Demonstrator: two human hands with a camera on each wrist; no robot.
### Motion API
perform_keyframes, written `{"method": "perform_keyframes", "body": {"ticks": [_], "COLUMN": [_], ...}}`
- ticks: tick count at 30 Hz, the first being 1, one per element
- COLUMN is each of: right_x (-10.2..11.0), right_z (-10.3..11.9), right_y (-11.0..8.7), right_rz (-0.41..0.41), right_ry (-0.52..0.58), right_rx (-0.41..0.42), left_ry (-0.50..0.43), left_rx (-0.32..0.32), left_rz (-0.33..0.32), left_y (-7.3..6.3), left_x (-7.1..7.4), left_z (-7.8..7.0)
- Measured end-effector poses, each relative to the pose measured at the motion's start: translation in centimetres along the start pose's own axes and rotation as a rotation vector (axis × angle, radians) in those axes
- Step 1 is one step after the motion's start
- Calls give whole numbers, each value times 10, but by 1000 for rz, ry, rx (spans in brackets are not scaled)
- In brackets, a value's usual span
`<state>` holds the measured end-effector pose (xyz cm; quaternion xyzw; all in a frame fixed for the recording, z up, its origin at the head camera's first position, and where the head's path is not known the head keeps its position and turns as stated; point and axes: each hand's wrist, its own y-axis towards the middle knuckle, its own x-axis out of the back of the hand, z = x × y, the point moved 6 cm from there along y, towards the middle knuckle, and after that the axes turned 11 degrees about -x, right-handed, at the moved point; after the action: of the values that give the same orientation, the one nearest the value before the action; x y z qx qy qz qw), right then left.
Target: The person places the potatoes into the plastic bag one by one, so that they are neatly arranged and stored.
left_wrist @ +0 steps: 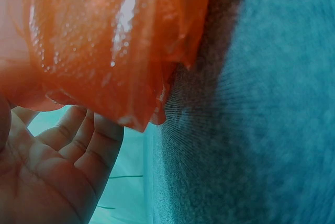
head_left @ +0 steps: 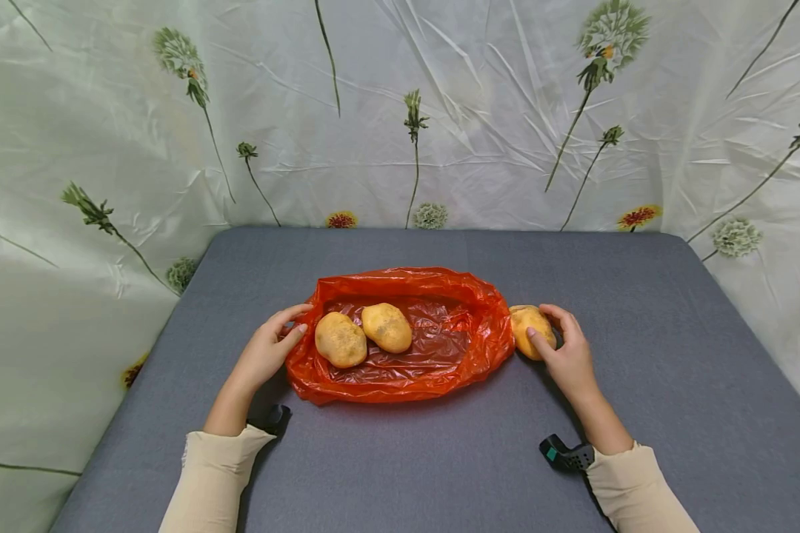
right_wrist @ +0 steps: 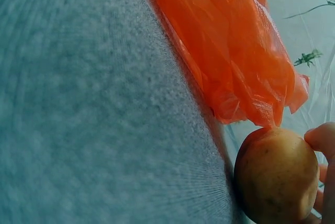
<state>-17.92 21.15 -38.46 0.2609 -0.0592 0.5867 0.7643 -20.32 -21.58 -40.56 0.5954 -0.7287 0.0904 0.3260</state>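
Note:
An open red plastic bag (head_left: 400,392) lies spread on the table with its rim rolled out. Inside, toward its left end, are two potatoes, the left one (head_left: 341,340) beside the other (head_left: 387,328). My left hand (head_left: 261,354) is at the bag's left rim, its fingers loosely bent; in the left wrist view the red plastic (left_wrist: 104,51) covers part of that hand (left_wrist: 57,166). Just outside the bag's right end, my right hand (head_left: 569,363) holds a third potato (head_left: 523,326) between thumb and fingers. That potato (right_wrist: 275,174) touches the red plastic in the right wrist view.
The grey cloth-covered table (head_left: 427,466) runs back to a white curtain (head_left: 480,111) printed with dandelions. Black devices are strapped at my left wrist (head_left: 278,419) and right wrist (head_left: 563,453).

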Motion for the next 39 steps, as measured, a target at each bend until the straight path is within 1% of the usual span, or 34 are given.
{"method": "perform_keyframes", "body": {"ticks": [3,7,10,14,18,22,29,32,39], "right_x": [-2,-5,-8,-9,-8,-8,-6,-4,-4], "right_z": [-4,-12,-15,-17,-18,-19,-20,-22,-52], "right_y": [0,1,2,1,0,0,1,1,5], "right_rz": [27,83,119,143,156,152,110,98,51], "right_ry": [8,45,62,56,42,44,24,31,61], "right_rx": [-44,-124,-167,-198,-207,-214,-210,-209,-260], "left_ry": [1,8,11,9,11,11,9,9,10], "left_rx": [6,15,23,27,21,16,10,10,9], "left_rz": [-2,-2,2,4,4,4,3,4,4], "left_y": [0,-1,-1,-1,-1,-1,0,0,0], "left_x": [0,1,2,2,2,1,0,0,0], "left_z": [1,1,1,1,-1,-1,-2,-2,-2]}}
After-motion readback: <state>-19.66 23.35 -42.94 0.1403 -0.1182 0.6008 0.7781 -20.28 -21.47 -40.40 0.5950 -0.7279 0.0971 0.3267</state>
